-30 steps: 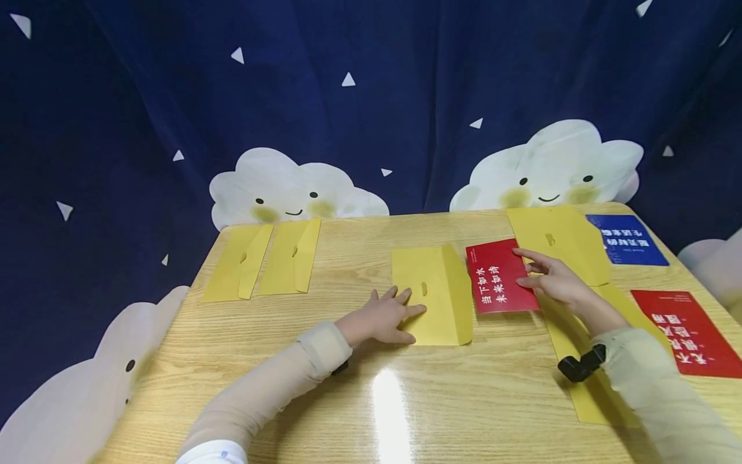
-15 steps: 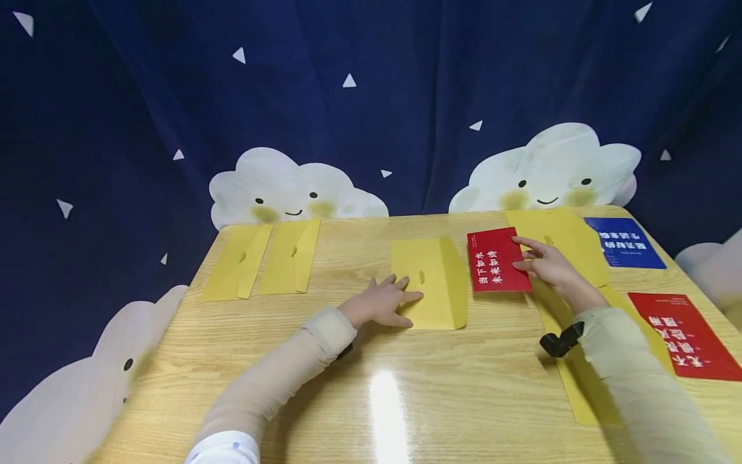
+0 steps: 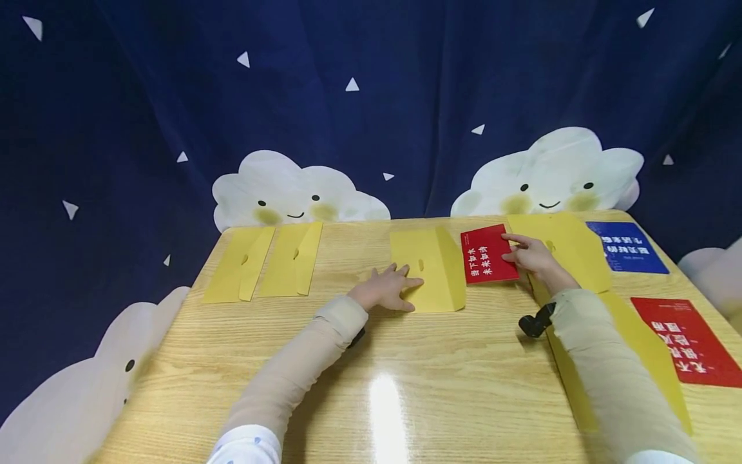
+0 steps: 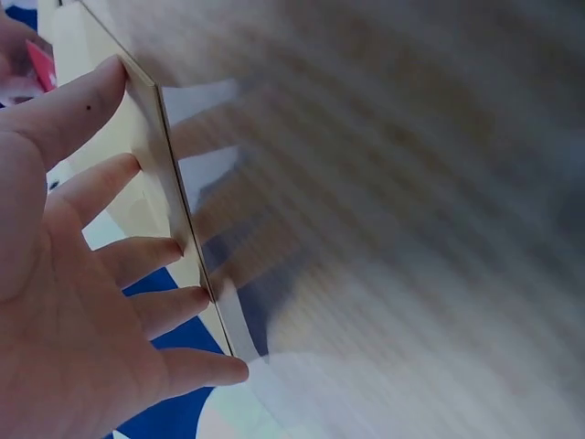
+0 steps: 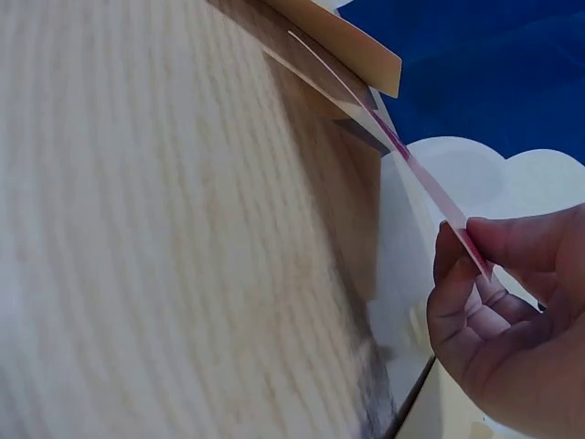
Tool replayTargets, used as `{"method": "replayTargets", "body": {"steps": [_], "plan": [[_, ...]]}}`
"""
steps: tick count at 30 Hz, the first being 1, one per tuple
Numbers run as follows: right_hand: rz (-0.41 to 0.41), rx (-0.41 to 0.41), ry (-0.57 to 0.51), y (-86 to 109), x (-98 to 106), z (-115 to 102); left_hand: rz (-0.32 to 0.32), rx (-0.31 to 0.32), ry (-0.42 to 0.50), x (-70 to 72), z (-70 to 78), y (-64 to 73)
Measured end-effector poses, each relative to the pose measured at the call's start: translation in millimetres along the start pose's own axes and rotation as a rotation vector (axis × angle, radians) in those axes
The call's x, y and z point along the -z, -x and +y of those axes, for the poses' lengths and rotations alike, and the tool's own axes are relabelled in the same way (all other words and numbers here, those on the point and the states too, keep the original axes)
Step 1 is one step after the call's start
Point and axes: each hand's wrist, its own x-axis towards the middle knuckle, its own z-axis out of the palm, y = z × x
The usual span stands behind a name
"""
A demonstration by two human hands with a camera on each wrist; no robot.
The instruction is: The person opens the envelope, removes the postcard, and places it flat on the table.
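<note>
Red card pinched beside an open-flapped yellow envelope: probably best kept level, envelope pressed flat.
At the envelope's left edge, the left hand lies fingers spread, gripping nothing; right of the envelope, the right hand pinches the card, which sits between both hands.

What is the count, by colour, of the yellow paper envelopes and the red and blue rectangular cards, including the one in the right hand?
Yellow paper envelopes: 5
Red rectangular cards, white writing: 2
Blue rectangular card, white writing: 1
Total: 8
</note>
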Motion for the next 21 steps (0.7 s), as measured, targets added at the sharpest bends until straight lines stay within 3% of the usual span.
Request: {"method": "replayTargets", "body": {"steps": [12, 21], "plan": [[0.039, -0.053, 0.008, -20.3, 0.1, 0.5, -0.019, 0.020, 0.063, 11.2, -8.4, -15.1], [0.104, -0.011, 0.167, -27.4, -4.3, 3.4, -0.017, 0.040, 0.084, 16.4, -13.4, -26.0]]}}
